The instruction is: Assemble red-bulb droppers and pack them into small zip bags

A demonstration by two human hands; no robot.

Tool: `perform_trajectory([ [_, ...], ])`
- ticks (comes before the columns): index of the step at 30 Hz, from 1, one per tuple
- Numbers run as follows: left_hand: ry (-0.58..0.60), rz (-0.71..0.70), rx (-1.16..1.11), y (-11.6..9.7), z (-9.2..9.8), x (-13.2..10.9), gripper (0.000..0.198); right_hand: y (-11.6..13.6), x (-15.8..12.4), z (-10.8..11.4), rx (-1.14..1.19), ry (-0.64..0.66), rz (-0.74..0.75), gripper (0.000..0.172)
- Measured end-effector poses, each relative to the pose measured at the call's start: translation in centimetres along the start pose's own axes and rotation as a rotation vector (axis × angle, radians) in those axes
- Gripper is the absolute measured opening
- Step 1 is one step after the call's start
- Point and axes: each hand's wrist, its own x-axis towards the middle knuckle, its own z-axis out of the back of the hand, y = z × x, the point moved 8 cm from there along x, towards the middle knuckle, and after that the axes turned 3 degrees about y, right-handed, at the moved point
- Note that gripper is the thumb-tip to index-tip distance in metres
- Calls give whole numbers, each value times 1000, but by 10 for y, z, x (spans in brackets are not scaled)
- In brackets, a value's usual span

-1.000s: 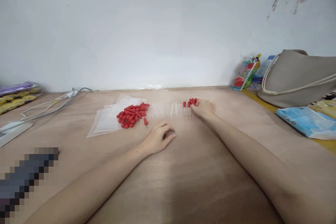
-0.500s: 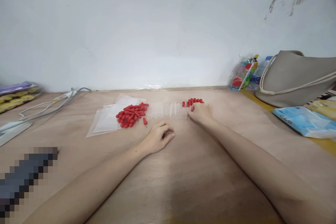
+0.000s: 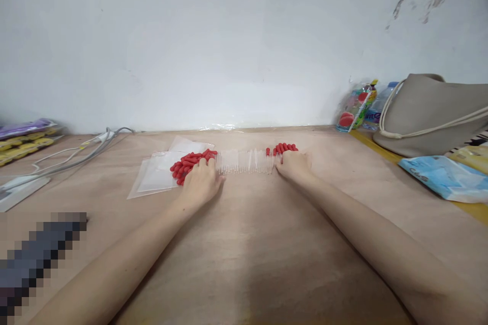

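My left hand point(image 3: 202, 182) reaches over the near right side of a pile of small red rubber bulbs point(image 3: 182, 163). Its fingers are bent down among them, with the thumb apart, and nothing shows in its grasp. To its right lies a row of thin clear tubes point(image 3: 244, 161), side by side. At the right end of this row, my right hand point(image 3: 295, 165) is closed, thumb and fingertips against the endmost tubes. Behind that hand, several red bulbs point(image 3: 285, 148) sit in a line; their lower ends are hidden by the hand and tubes.
Clear plastic bags point(image 3: 148, 177) lie under the red pile. A wall point(image 3: 244, 51) stands behind the table. Cables point(image 3: 95, 150) and a yellow-and-purple pack point(image 3: 28, 137) are at left. At right are bottles point(image 3: 348, 117), a grey bag point(image 3: 434, 111) and a blue tissue pack point(image 3: 438, 177).
My left hand has moved left and forward from in front of the tubes onto the red pile, covering a loose bulb. My right hand stays at the row's right end.
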Motion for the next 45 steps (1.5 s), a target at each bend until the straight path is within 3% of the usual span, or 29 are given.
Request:
perform_trajectory([
  [4, 91, 7, 57, 8, -12, 4, 30, -1, -1, 1, -5, 95, -16, 24],
  [8, 136, -4, 123, 8, -17, 5, 20, -3, -2, 4, 1, 246, 9, 13],
  [11, 170, 21, 157, 6, -13, 2, 26, -5, -3, 4, 16, 337, 30, 19],
  [15, 99, -9, 143, -8, -2, -5, 28, -6, -4, 2, 30, 355, 40, 19],
  [19, 21, -219, -147, -38, -8, -12, 22, -3, -13, -7, 32, 327, 81, 10],
  [22, -42, -333, -412, -49, -15, -16, 21, -1, -31, -13, 33, 216, 140, 13],
  [24, -73, -365, -523, -51, -18, -17, 20, 5, -47, -6, 75, -24, 250, 15],
  [27, -66, -371, -606, -53, -20, -16, 19, 11, -68, -5, 267, -177, 414, 12],
  [31, -47, -387, -653, -57, -18, -17, 16, 20, -79, 0, 454, -199, 576, 13],
  [35, -61, -379, -697, -57, -15, -18, 16, 34, -88, 5, 472, -202, 725, 17],
  [45, -63, -377, -750, -57, -12, -20, 17, 43, -92, 1, 468, -121, 829, 17],
])
